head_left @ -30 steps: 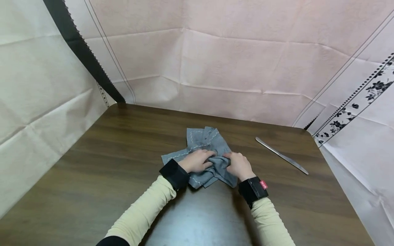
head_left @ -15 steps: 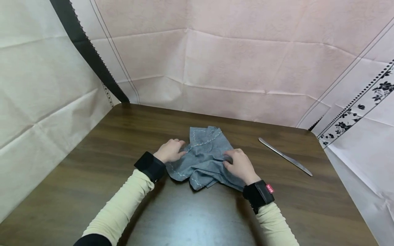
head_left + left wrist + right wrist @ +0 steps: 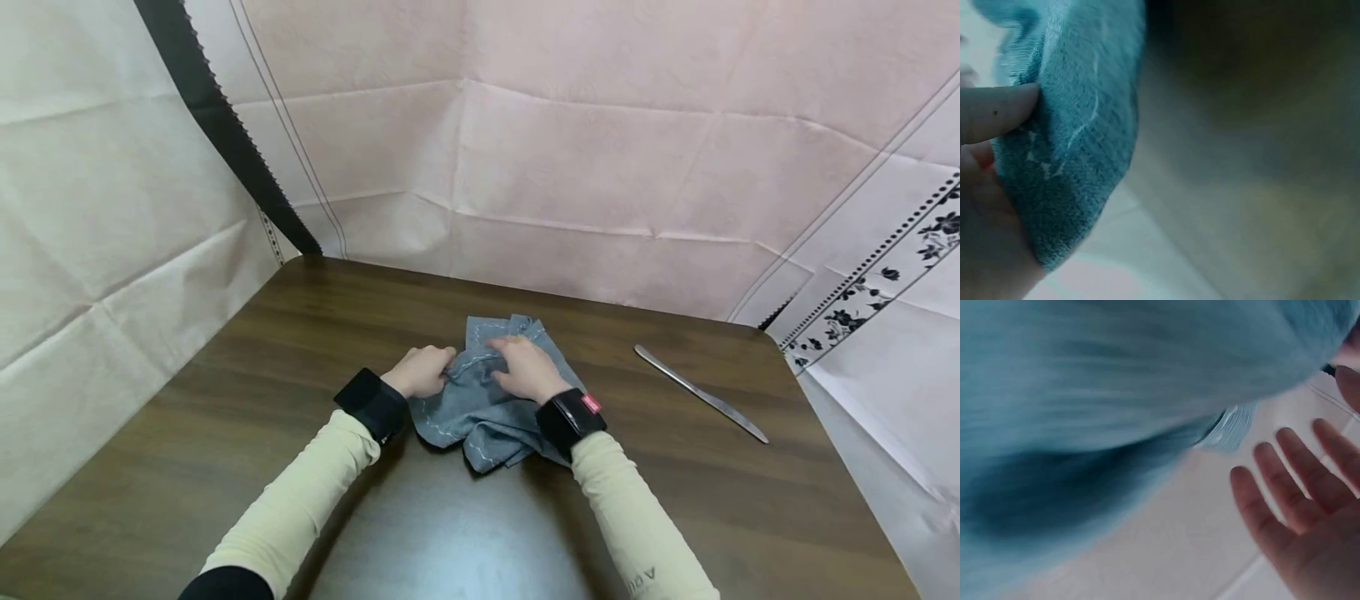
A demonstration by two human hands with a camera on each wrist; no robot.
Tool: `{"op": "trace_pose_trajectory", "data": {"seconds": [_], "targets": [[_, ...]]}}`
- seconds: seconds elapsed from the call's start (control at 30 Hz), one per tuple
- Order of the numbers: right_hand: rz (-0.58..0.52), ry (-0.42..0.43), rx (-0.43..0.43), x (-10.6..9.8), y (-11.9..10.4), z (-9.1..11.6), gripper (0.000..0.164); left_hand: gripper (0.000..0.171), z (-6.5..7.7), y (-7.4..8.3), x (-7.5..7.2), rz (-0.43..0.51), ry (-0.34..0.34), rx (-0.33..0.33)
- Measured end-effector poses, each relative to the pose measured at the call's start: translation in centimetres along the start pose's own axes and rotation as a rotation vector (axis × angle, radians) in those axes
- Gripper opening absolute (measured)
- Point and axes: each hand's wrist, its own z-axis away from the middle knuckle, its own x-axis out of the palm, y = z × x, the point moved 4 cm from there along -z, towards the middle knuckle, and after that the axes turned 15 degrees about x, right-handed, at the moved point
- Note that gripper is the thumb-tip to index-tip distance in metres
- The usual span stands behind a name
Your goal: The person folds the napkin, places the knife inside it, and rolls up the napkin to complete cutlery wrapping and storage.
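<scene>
A crumpled grey-blue cloth (image 3: 480,408) with white dashed stitching lies in folds on the brown wooden table (image 3: 300,350). At its left side my left hand (image 3: 422,372) pinches the edge. The left wrist view shows the thumb (image 3: 1004,112) pressed on the cloth (image 3: 1085,125), with the other fingers mostly hidden behind it. My right hand (image 3: 525,371) is over the upper middle of the cloth in the head view. Its fingers (image 3: 1297,487) are extended and spread in the right wrist view, close to the blurred folds of the cloth (image 3: 1116,381).
A silver table knife (image 3: 701,394) lies slanted on the table, right of the cloth. Pale creased sheeting (image 3: 555,167) hangs behind the table's far edge, with a black strip (image 3: 232,133) at left and a floral band (image 3: 870,292) at right.
My left hand first moved left off the bunched middle of the cloth to its left edge and now pinches it there. The right hand left the right side and moved up and left over the cloth.
</scene>
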Motion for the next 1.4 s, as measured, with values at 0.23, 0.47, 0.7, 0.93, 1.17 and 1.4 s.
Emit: {"op": "trace_pose_trajectory", "data": {"seconds": [0.23, 0.47, 0.7, 0.93, 1.17, 1.4], "targets": [[0.039, -0.048, -0.113, 0.5, -1.2, -2.7, 0.032, 0.021, 0.2, 2.4, -3.3, -0.108, 0.187, 0.216], [0.177, -0.069, 0.032, -0.2, 2.6, -2.7, 0.025, 0.027, 1.0, 1.6, -5.0, -0.059, 0.241, 0.212], [0.205, -0.093, 0.16, -1.4, 7.7, -1.2, 0.032, 0.026, 1.7, -0.1, -5.5, -0.045, 0.241, 0.163], [0.287, -0.039, 0.238, -2.0, 11.7, 0.6, 0.032, 0.025, 2.9, -2.1, -6.2, -0.077, 0.25, 0.072], [0.314, 0.011, 0.209, -2.4, 13.7, 2.2, 0.027, 0.022, 3.6, -3.4, -6.8, -0.082, 0.209, 0.024], [0.153, -0.015, 0.132, -3.2, 15.4, 4.0, 0.013, 0.02, 4.1, -4.5, -7.5, -0.096, 0.218, -0.02]]}}
